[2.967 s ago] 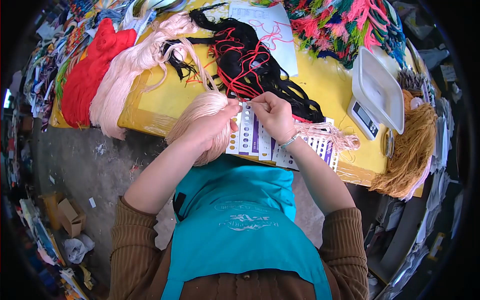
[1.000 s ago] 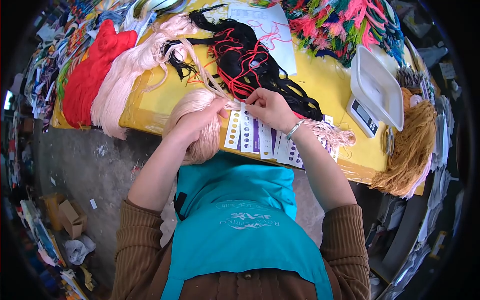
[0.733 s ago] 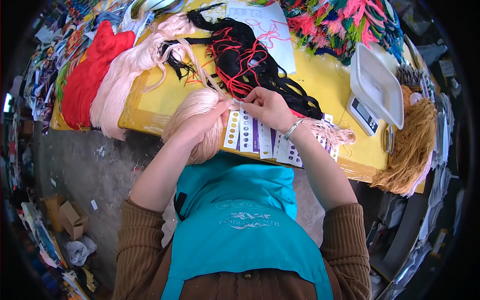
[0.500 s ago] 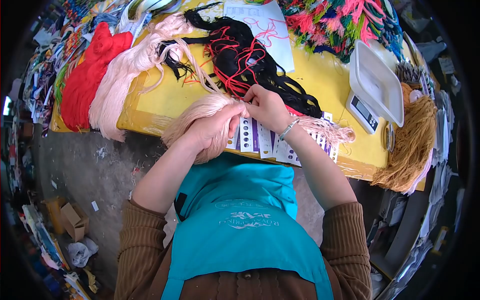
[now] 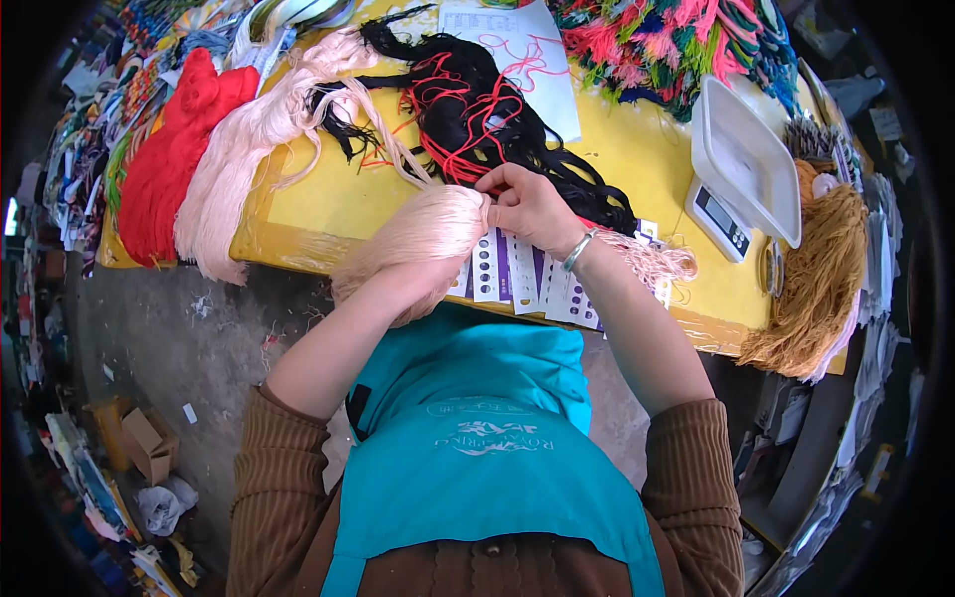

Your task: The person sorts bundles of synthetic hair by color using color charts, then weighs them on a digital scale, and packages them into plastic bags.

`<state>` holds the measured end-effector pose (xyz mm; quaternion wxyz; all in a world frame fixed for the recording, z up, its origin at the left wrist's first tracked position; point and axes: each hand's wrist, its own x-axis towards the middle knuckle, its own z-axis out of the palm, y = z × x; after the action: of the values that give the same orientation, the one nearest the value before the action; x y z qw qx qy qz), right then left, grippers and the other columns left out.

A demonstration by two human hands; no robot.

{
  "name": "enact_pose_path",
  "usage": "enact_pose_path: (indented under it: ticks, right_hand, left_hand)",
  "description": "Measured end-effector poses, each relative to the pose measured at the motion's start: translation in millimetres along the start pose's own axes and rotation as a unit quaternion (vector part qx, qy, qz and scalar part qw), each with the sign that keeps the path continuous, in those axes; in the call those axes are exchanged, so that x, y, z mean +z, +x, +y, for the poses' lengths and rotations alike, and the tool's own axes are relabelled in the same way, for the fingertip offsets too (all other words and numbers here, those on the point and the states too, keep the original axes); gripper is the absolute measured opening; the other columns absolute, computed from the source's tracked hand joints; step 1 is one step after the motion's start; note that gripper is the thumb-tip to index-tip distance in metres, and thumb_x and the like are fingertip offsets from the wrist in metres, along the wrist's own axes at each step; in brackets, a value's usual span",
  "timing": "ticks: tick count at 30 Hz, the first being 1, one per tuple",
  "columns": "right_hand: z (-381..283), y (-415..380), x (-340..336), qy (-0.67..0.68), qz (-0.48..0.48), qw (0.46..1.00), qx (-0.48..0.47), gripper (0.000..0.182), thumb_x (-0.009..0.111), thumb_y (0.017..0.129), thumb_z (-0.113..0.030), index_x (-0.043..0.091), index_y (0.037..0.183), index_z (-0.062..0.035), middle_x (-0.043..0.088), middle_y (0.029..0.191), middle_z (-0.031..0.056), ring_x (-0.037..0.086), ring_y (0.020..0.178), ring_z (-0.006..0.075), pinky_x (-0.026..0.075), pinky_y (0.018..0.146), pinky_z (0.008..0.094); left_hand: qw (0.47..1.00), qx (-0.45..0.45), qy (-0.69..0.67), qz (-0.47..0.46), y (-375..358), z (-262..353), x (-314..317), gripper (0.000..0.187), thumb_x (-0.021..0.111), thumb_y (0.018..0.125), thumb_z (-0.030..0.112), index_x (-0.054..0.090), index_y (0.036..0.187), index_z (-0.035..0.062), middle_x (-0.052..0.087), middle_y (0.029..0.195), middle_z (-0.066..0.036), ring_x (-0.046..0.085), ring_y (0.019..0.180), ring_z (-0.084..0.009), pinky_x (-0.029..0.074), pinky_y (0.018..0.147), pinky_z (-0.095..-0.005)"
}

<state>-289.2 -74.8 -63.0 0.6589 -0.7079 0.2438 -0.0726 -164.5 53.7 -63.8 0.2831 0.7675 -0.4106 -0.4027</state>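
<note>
A thick pale pink skein of thread [image 5: 423,234] hangs over the table's front edge. My left hand [image 5: 438,273] is closed on it from below and behind, with most of its fingers hidden by the strands. My right hand [image 5: 532,211], a bracelet at its wrist, pinches the skein's right end between thumb and forefinger. A loose pale pink strand runs from there up to the left. Punched white and purple cards [image 5: 497,269] lie below my hands. Black thread [image 5: 482,109] tangled with red strands lies just beyond them.
Red thread [image 5: 179,159] and another pale pink hank [image 5: 234,159] lie left on the yellow table [image 5: 328,219]. A digital scale with a white tray [image 5: 746,159] stands right, beside brown thread [image 5: 811,289]. Multicoloured thread [image 5: 676,45] and a paper sheet [image 5: 557,99] lie at the back.
My left hand has gone from gripping over the skein's top to being mostly covered by it. The strands now spread over its fingers. My right hand stays pinching at the skein's end.
</note>
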Motion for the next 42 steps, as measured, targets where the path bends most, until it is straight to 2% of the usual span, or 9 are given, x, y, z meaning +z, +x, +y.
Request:
enact_pose_path:
  ticks: [5, 8, 12, 16, 22, 25, 29, 37, 42]
  right_hand:
    - [1, 2, 4, -0.002, 0.002, 1.000, 0.024, 0.047, 0.073, 0.087, -0.040, 0.057, 0.107, 0.0000, 0.065, 0.066, 0.0039, 0.061, 0.061, 0.0076, 0.045, 0.057, 0.0231]
    - [-1, 4, 4, -0.090, 0.012, 0.995, 0.035, 0.054, 0.070, 0.086, -0.049, 0.057, 0.106, -0.0009, 0.065, 0.063, 0.0050, 0.062, 0.059, 0.0098, 0.046, 0.058, 0.0245]
    - [-3, 2, 3, -0.111, -0.004, 0.993, 0.047, 0.055, 0.068, 0.087, -0.052, 0.058, 0.106, -0.0018, 0.066, 0.063, 0.0048, 0.064, 0.060, 0.0124, 0.048, 0.061, 0.0270]
    - [-10, 1, 7, -0.155, 0.012, 0.987, 0.041, 0.045, 0.069, 0.088, -0.042, 0.057, 0.107, -0.0027, 0.067, 0.064, 0.0047, 0.064, 0.059, 0.0125, 0.047, 0.058, 0.0276]
    - [-14, -10, 11, -0.173, 0.023, 0.985, 0.004, 0.030, 0.068, 0.084, -0.017, 0.057, 0.108, -0.0022, 0.066, 0.069, 0.0072, 0.065, 0.064, 0.0147, 0.049, 0.062, 0.0288]
    - [-17, -20, 17, -0.193, 0.050, 0.978, -0.065, 0.030, 0.063, 0.082, -0.001, 0.055, 0.111, -0.0002, 0.061, 0.075, 0.0035, 0.057, 0.065, 0.0094, 0.048, 0.061, 0.0259]
    - [-6, -15, 23, -0.361, 0.094, 0.898, -0.234, 0.023, 0.066, 0.077, -0.001, 0.060, 0.099, -0.0031, 0.060, 0.085, 0.0094, 0.063, 0.070, 0.0245, 0.053, 0.064, 0.0341]
    - [13, -4, 21, -0.339, 0.107, 0.905, -0.235, 0.013, 0.066, 0.075, -0.010, 0.059, 0.085, -0.0052, 0.060, 0.086, 0.0122, 0.062, 0.068, 0.0315, 0.053, 0.062, 0.0390]
    - [22, -7, 19, -0.023, 0.096, 0.983, -0.152, 0.009, 0.060, 0.082, 0.002, 0.054, 0.086, -0.0028, 0.061, 0.081, 0.0022, 0.051, 0.064, 0.0051, 0.045, 0.058, 0.0226]
  left_hand:
    - [0.984, 0.030, -0.157, -0.081, -1, 7, -23, 0.014, 0.062, 0.093, 0.020, 0.064, 0.096, 0.0071, 0.056, 0.071, 0.000, 0.053, 0.060, -0.0089, 0.044, 0.056, -0.0238]
    - [0.778, -0.097, -0.589, -0.197, -6, -27, -44, 0.027, 0.056, 0.096, 0.022, 0.049, 0.071, 0.0130, 0.043, 0.059, 0.004, 0.036, 0.046, -0.0070, 0.036, 0.048, -0.0218]
    - [0.488, 0.135, -0.848, -0.159, -31, -69, -106, 0.016, 0.050, 0.098, 0.016, 0.053, 0.085, 0.0081, 0.038, 0.057, 0.006, 0.035, 0.044, -0.0056, 0.031, 0.041, -0.0212]
    - [0.454, 0.286, -0.844, -0.015, -69, -94, -160, 0.016, 0.047, 0.100, 0.015, 0.055, 0.090, 0.0052, 0.038, 0.057, 0.005, 0.039, 0.047, -0.0056, 0.036, 0.046, -0.0212]
    - [0.792, 0.050, -0.597, 0.114, -61, -68, -105, 0.030, 0.063, 0.091, 0.018, 0.061, 0.119, 0.0070, 0.057, 0.082, 0.001, 0.047, 0.057, -0.0050, 0.038, 0.050, -0.0205]
    - [0.948, 0.146, -0.253, 0.126, -37, -77, -72, 0.031, 0.065, 0.089, 0.019, 0.063, 0.117, 0.0060, 0.065, 0.097, -0.006, 0.063, 0.084, -0.0181, 0.051, 0.076, -0.0303]
    - [0.965, 0.101, 0.207, 0.124, -19, -59, -58, 0.032, 0.064, 0.087, 0.025, 0.063, 0.116, 0.0119, 0.064, 0.101, -0.011, 0.061, 0.096, -0.0250, 0.047, 0.090, -0.0386]
    - [0.965, 0.017, 0.247, 0.084, -5, -61, -48, 0.029, 0.056, 0.094, 0.035, 0.064, 0.107, 0.0106, 0.064, 0.107, -0.013, 0.059, 0.099, -0.0305, 0.046, 0.090, -0.0426]
    - [0.995, -0.074, 0.023, 0.069, -10, -23, -42, 0.028, 0.051, 0.095, 0.029, 0.060, 0.108, 0.0056, 0.063, 0.110, -0.016, 0.060, 0.097, -0.0266, 0.049, 0.084, -0.0419]
